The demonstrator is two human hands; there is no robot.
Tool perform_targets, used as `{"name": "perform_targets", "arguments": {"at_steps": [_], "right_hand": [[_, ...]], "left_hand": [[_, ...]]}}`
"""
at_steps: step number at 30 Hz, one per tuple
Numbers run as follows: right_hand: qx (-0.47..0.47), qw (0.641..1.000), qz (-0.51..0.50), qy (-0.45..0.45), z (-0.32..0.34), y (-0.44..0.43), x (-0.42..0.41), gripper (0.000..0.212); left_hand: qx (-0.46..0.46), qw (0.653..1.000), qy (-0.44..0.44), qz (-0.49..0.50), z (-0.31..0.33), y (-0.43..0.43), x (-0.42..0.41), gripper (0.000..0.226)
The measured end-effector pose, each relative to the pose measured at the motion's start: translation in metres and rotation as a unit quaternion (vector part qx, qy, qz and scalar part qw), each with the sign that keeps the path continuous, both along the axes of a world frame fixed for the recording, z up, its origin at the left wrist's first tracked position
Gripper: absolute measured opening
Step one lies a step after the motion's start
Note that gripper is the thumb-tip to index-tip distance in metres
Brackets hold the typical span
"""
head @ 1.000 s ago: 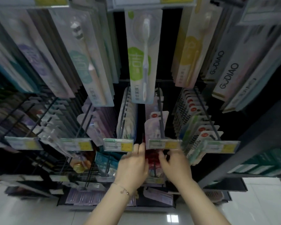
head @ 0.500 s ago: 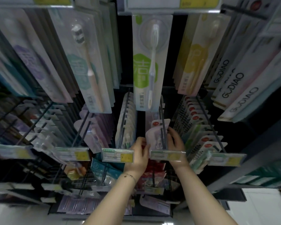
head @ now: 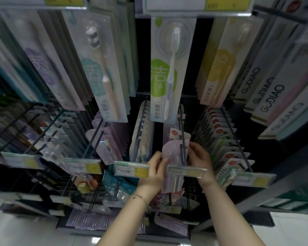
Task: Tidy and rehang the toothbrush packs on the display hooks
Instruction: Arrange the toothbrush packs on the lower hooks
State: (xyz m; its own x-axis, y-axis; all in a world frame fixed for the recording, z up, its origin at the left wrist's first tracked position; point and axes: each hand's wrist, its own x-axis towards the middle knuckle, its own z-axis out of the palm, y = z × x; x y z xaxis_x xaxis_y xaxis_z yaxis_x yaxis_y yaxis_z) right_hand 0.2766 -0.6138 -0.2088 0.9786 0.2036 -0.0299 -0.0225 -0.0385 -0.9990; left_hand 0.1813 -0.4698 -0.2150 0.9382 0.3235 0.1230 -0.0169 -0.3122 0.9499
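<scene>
Left hand [head: 156, 172], right hand [head: 200, 159] risen — both gripping one lilac pack [head: 171, 150], one hook [head: 181, 121]

The dark metal display rack [head: 143, 59] carries rows of long wire hooks [head: 181, 119], each ending in a clear plastic price-label strip [head: 187, 172]. Upper row: a green-and-white toothbrush pack [head: 161, 82] hangs face-out at centre, with white boxes printed GODIAO [head: 263, 89] to the right. Lower row: a lilac blister pack [head: 170, 150] sits foremost on the centre hook, and red-dotted white packs [head: 220, 132] fill the next hook to the right. The rack stands on a glossy white tile floor [head: 34, 231].
</scene>
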Motion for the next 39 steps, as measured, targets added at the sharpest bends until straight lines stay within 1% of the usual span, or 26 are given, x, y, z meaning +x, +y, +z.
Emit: {"name": "perform_targets", "arguments": {"at_steps": [3,5,6,8,11,14,16,19,22,26,28,30,33,36,39], "right_hand": [[-0.003,1.000,0.012,-0.005,0.003,-0.004,-0.003,0.018],[-0.002,1.000,0.014,-0.007,0.004,-0.007,-0.004,0.011],[-0.004,1.000,0.014,-0.010,0.005,-0.007,-0.005,0.009],[-0.013,1.000,0.017,-0.017,0.004,-0.007,-0.007,0.011],[-0.011,1.000,0.007,-0.023,0.006,-0.006,-0.011,0.014],[-0.021,0.999,-0.013,-0.036,0.007,-0.005,-0.017,0.018],[-0.014,0.999,-0.020,-0.026,0.005,-0.004,-0.020,0.021],[-0.003,0.999,-0.037,-0.008,0.003,-0.004,-0.025,0.026],[0.004,0.998,-0.056,0.012,0.006,-0.003,-0.032,0.020],[-0.007,0.998,-0.064,0.013,0.006,-0.003,-0.040,0.017],[0.010,0.996,-0.078,0.040,0.008,-0.002,-0.046,0.008],[0.025,0.994,-0.086,0.065,0.009,-0.003,-0.053,0.016],[-0.009,0.996,-0.084,0.016,0.006,-0.008,-0.066,0.035],[-0.016,0.994,-0.105,-0.001,0.009,-0.008,-0.081,0.034],[-0.002,0.992,-0.126,-0.010,0.012,-0.005,-0.092,0.031]], "left_hand": [[-0.015,0.999,0.043,-0.018,0.007,0.001,-0.014,0.040],[-0.019,0.997,0.064,-0.039,0.009,0.002,-0.024,0.037],[-0.010,0.997,0.064,-0.047,0.010,0.003,-0.028,0.031],[0.002,0.997,0.050,-0.061,0.010,0.004,-0.037,0.021],[-0.002,0.996,0.053,-0.070,0.011,0.003,-0.049,0.018],[-0.018,0.995,0.076,-0.057,0.006,0.004,-0.061,0.016],[-0.037,0.995,0.089,-0.037,0.004,0.006,-0.069,0.014],[-0.029,0.996,0.085,-0.011,-0.001,0.013,-0.080,0.012],[-0.015,0.996,0.092,0.002,-0.005,0.020,-0.088,0.012],[0.007,0.996,0.093,0.009,-0.010,0.027,-0.096,0.015],[0.013,0.996,0.090,0.008,-0.011,0.029,-0.099,0.014],[0.019,0.996,0.082,0.012,-0.013,0.034,-0.101,0.013],[0.022,0.997,0.074,0.013,-0.019,0.046,-0.106,0.012],[0.026,0.995,0.093,0.010,-0.026,0.065,-0.111,0.010],[0.025,0.993,0.111,0.037,-0.034,0.088,-0.117,0.012]]}}
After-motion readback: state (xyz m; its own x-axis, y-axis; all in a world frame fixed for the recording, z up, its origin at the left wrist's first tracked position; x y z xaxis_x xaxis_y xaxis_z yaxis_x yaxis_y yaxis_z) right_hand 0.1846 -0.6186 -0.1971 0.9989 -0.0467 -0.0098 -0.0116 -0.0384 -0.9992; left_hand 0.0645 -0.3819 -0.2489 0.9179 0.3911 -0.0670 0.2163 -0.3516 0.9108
